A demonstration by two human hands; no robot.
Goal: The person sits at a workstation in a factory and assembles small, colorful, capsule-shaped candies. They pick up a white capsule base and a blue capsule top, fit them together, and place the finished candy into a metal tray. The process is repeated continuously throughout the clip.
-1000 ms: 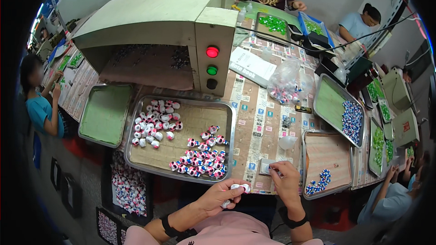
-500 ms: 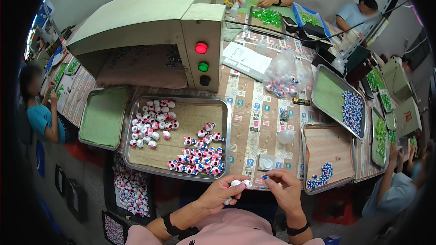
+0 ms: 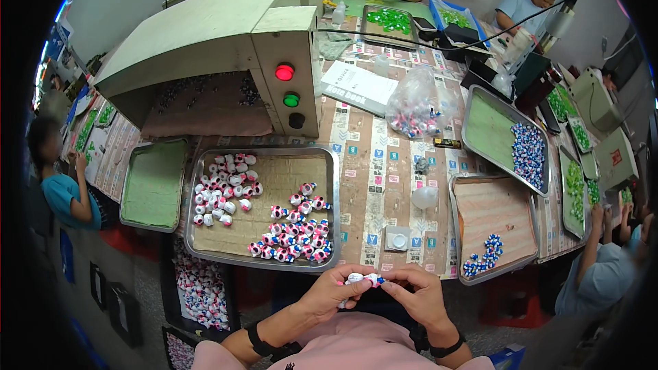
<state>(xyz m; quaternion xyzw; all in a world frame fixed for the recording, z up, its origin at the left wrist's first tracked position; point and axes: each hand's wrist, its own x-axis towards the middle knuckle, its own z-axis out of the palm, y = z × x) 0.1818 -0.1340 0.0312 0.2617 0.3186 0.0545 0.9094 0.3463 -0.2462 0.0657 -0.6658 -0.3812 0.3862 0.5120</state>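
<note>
My left hand [image 3: 334, 293] and my right hand [image 3: 414, 294] meet at the table's near edge, both pinching one small white toy piece with pink and blue parts [image 3: 361, 279]. Just beyond them lies a metal tray [image 3: 329, 163] holding a loose group of white and pink pieces [image 3: 225, 188] at its left and a denser pile of pink, white and blue pieces [image 3: 295, 234] at its right. A small white square dish [image 3: 397, 239] sits on the table right of that tray.
A beige machine [image 3: 226, 55] with red, green and black buttons stands behind the tray. An empty green-lined tray [image 3: 152, 183] lies left. Trays with blue pieces [image 3: 488, 253] and green pieces, a clear bag, and other seated people ring the table.
My right hand has come off the table by the small white dish and joined my left hand on the small piece. The view has tilted slightly.
</note>
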